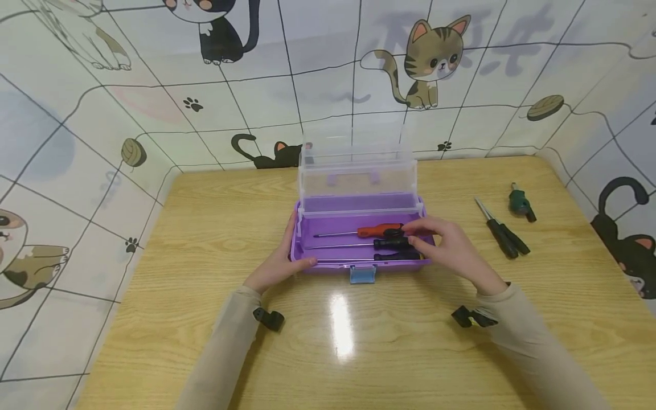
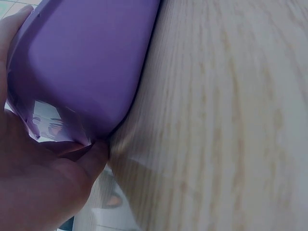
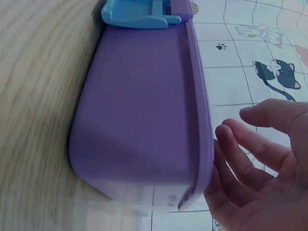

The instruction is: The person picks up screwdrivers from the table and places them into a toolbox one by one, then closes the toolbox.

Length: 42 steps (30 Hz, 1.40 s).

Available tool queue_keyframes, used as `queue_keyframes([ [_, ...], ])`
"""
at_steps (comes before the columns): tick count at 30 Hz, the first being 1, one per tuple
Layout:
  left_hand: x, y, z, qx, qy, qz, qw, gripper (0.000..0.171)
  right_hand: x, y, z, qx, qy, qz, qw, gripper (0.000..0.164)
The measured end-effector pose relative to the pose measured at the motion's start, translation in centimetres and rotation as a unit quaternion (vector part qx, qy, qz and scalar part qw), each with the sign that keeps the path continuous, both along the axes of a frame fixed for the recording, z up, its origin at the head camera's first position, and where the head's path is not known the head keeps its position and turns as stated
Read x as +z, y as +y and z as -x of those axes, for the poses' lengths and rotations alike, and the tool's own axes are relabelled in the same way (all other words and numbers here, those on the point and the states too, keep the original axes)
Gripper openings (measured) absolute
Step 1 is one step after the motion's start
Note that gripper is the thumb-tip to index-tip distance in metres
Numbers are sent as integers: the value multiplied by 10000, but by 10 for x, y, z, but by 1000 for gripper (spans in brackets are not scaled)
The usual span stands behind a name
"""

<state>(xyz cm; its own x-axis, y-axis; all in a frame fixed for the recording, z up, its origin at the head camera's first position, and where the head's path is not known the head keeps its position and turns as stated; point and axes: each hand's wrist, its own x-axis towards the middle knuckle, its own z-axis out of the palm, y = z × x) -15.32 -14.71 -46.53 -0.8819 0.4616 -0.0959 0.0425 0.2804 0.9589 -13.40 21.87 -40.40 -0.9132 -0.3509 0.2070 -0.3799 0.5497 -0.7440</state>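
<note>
A purple toolbox (image 1: pixel 333 266) stands on the table, its clear lid (image 1: pixel 359 171) raised at the back and a blue latch (image 1: pixel 362 275) at its front. My left hand (image 1: pixel 277 265) grips the box's left end, thumb along the front rim; the left wrist view shows the fingers around the corner. Inside lie a red-and-black screwdriver (image 1: pixel 379 230) and two black-handled ones, a middle screwdriver (image 1: pixel 390 244) and a front screwdriver (image 1: pixel 397 256). Over the right end is my right hand (image 1: pixel 451 247), fingertips close to the handles, thumb and fingers apart with nothing between them in the right wrist view.
To the right of the box lie two black-handled tools, one a screwdriver (image 1: pixel 499 233) with a metal shaft, its handle beside a second black handle (image 1: pixel 516 239). Behind them is a small green-and-black tool (image 1: pixel 520 203). A cat-patterned wall (image 1: pixel 328 102) borders the wooden table (image 1: pixel 220 222).
</note>
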Motion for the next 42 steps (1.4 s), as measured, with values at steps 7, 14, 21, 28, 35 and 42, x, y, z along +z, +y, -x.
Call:
queue_keyframes([
  [7, 0, 1, 2, -29, 14, 34, 10000, 110, 1, 11, -4, -207, 137, 60, 9997, 19],
  [14, -1, 1, 3, -21, 31, -16, 10000, 110, -2, 21, -4, -409, 413, 246, 9980, 20],
  [21, -2, 1, 3, -39, 39, -81, 10000, 110, -5, 30, -4, -569, 225, 123, 9980, 21],
  [28, -2, 1, 3, -93, 49, -256, 9996, 111, -8, 40, -6, -834, -28, -138, 9964, 24],
  [35, -2, 2, 3, -89, 23, -210, 9997, 110, -13, 50, -6, -918, -83, -189, 9956, 25],
  [42, 0, 0, 2, -44, -7, -183, 9998, 111, -16, 53, -4, -945, -13, -191, 9953, 23],
])
